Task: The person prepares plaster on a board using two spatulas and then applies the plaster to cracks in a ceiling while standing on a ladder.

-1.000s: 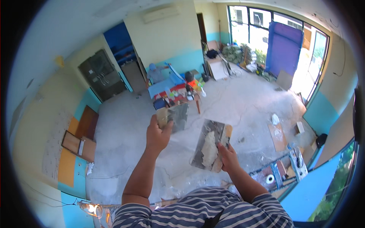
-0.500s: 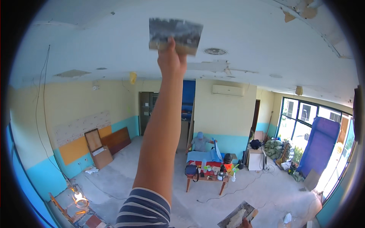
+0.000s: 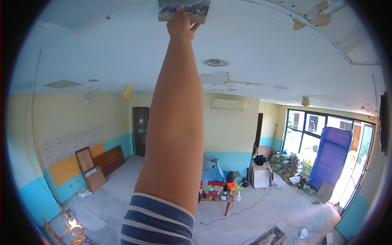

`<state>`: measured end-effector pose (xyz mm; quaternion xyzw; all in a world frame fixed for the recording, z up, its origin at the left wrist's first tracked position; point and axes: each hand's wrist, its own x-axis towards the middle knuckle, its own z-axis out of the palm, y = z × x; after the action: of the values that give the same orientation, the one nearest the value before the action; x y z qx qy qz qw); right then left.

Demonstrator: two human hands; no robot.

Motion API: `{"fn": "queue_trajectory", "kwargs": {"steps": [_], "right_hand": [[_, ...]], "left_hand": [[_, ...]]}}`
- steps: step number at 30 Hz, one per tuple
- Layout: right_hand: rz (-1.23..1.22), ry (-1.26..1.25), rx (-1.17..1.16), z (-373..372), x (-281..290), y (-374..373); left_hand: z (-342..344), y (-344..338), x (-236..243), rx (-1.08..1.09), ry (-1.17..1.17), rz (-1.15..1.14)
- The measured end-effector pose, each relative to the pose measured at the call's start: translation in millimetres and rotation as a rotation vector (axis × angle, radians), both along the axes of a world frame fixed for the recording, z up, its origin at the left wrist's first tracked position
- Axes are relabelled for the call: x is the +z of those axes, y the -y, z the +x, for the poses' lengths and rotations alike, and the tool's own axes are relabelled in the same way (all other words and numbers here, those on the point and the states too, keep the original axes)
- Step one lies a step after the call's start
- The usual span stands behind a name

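Left hand [image 3: 180,29] raised overhead, gripping a scraper blade [image 3: 197,9] by its near edge; I cannot tell whether its far edge touches the ceiling [image 3: 253,45]. Right hand unseen. Assessed risks: a tilted corner could gouge the ceiling; pale paste [image 3: 267,239] could slide over the lower blade's [image 3: 276,231] edge if tipped.

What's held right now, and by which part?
Left hand: a flat dark blade, gripped by its tan lower edge, thumb on the face. Smeared plate at the picture's bottom: cannot tell; any hold is out of view.
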<state>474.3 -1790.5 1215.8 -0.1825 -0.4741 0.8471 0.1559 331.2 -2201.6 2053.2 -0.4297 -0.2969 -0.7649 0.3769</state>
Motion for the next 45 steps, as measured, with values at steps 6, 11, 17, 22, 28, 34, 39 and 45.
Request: {"fn": "queue_trajectory", "kwargs": {"steps": [6, 11, 17, 22, 28, 34, 39, 45], "right_hand": [[0.362, 0.149, -0.025, 17.8, 12.7, 1.9], [0.306, 0.127, 0.034, -0.2, 4.0, -4.5], [0.269, 0.110, 0.089, -15.2, 1.1, -12.6], [0.246, 0.094, 0.127, -21.7, -5.4, -19.7], [0.245, 0.083, 0.164, -31.8, -14.5, -26.2], [0.266, 0.071, 0.208, -35.6, -27.6, -31.7], [0.405, 0.008, 0.262, -62.0, -104.9, -47.1], [-0.587, -0.126, 0.434, -47.7, 38.9, 21.3]], "left_hand": [[-34.4, 34.0, -35.9, 0.324, 0.269, 0.285], [-2.8, 90.9, -49.2, 0.760, -0.078, 0.706], [42.4, 66.3, -13.7, 1.237, -0.051, 0.512], [33.1, -18.7, -10.1, 1.240, -0.114, 0.483], [14.8, -113.2, -19.3, 1.171, -0.170, 0.409], [12.7, -163.7, -43.4, 1.391, -0.269, 0.250], [10.4, -160.5, -102.3, 1.153, -0.253, -0.039], [-22.1, -121.3, -316.5, 0.756, 0.277, -0.492]]}}
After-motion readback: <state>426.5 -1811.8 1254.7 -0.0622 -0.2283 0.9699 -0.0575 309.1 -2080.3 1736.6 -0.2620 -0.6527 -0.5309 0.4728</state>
